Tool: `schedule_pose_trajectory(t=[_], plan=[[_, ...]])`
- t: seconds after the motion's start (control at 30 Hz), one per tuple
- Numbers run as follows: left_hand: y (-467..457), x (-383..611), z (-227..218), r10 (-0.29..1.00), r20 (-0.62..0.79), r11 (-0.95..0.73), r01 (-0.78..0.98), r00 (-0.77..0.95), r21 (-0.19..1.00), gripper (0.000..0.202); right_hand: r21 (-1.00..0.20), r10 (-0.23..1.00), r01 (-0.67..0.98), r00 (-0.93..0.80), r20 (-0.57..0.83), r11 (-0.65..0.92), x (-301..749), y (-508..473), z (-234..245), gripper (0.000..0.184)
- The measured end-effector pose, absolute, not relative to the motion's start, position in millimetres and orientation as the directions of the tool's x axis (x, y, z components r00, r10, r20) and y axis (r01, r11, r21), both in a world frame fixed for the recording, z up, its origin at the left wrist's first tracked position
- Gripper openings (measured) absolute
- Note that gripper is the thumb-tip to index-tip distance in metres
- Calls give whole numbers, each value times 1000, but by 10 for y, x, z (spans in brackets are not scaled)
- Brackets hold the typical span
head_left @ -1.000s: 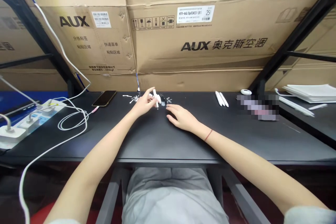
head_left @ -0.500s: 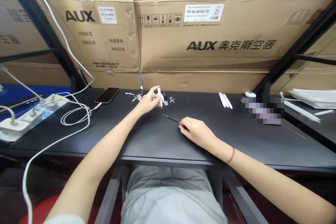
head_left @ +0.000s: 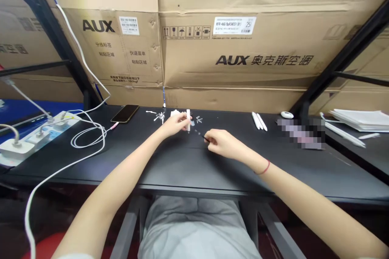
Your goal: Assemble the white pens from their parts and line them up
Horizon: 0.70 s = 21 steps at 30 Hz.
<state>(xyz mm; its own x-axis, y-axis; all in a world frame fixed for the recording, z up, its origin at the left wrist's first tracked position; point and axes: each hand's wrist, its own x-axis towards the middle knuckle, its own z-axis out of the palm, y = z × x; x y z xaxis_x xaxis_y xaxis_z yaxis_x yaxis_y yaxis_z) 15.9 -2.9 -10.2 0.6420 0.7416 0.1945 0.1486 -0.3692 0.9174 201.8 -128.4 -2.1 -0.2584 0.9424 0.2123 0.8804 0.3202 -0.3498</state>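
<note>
My left hand is shut on a slim white cylindrical part, which stands upright at the fingertips. My right hand pinches a thin black rod, possibly a small screwdriver, and its far end is blurred a short way from the white part. Small white and dark plastic pieces lie on the black desk just beyond my left hand. More small pieces lie to the right of the white part.
A smartphone lies at the desk's back left, near a white cable coil and a power strip. White sticks and a pixelated patch lie right. AUX cardboard cartons stand behind the desk.
My right hand has moved left, bringing the black rod closer to the white part in my left hand. My left hand has shifted little, and the view has tilted slightly.
</note>
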Motion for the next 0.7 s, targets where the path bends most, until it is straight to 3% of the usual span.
schedule_pose_trajectory(t=[0.1, 0.17, 0.27, 0.5, 0.7], plan=[[-114, 194, -88, 674, 197, -384, 110, 712, 917, 28, -756, 931, 582, -4, 365, 299, 2058, -1182, 186, 11], [-186, 208, -63, 618, 209, -430, 103, 758, 897, 30, -860, 895, 358, 120, 429, 364, 2043, -1116, 318, 19], [-270, 217, -23, 559, 225, -473, 84, 798, 877, 31, -864, 870, 265, 138, 473, 428, 1981, -1052, 419, 26], [-302, 213, -8, 546, 254, -463, 35, 798, 886, 31, -802, 897, 454, 13, 441, 387, 1883, -995, 338, 19], [-259, 226, -38, 582, 249, -386, -7, 774, 923, 32, -844, 897, 382, 78, 435, 376, 1918, -814, 296, 26]])
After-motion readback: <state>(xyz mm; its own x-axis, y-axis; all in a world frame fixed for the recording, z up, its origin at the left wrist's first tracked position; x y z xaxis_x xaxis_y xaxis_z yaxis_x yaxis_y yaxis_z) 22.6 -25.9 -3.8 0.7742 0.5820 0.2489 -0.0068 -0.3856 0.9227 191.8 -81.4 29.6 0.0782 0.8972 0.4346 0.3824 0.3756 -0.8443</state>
